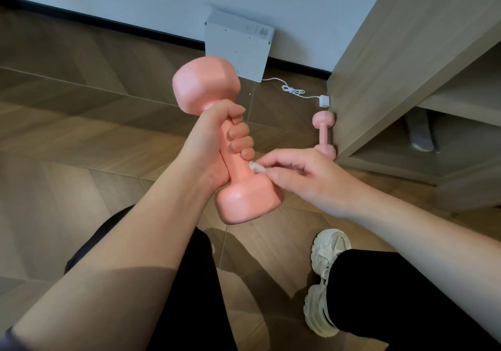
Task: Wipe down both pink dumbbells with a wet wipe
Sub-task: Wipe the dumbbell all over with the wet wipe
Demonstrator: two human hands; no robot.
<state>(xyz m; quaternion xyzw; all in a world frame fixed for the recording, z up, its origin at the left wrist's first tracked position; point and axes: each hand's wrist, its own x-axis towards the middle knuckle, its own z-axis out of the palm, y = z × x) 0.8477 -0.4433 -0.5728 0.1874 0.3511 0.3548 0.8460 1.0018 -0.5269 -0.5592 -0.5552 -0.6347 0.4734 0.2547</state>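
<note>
1. Underfoot and out to the left, the wood floor [81, 123] lies open. I judge it the widest room for turning or setting down a weight.
2. At right stands a wooden cabinet [393, 66] with open shelves. Its near corner edge is the main obstruction on that side.
3. Against the far wall sits a white box [238, 44], well behind the work and out of the hands' way.
4. At centre, raised off the floor, the first pink dumbbell [245, 198] is tilted, one head far and high, the other near and low. I judge it is held up so the wipe can reach round the lower neck.
5. The left hand [217, 139] has fingers and thumb wrapped tight round the handle and carries the weight. It covers most of the handle, so that part likely needs a change of grip before wiping.
6. The right hand [301, 177] pinches the wipe between thumb and fingertips, at the handle's lower end just above the near head and just below the left little finger.
7. The second pink dumbbell [324, 133] lies on the floor at right, against or just beside the cabinet's side; which, I cannot tell.
8. A white cable [294, 90] with its plug lies between box and cabinet, just beyond that dumbbell. It is a possible snag when reaching.
9. The wet wipe [254, 166] is a small bunched wad, mostly hidden by the fingers.
</note>
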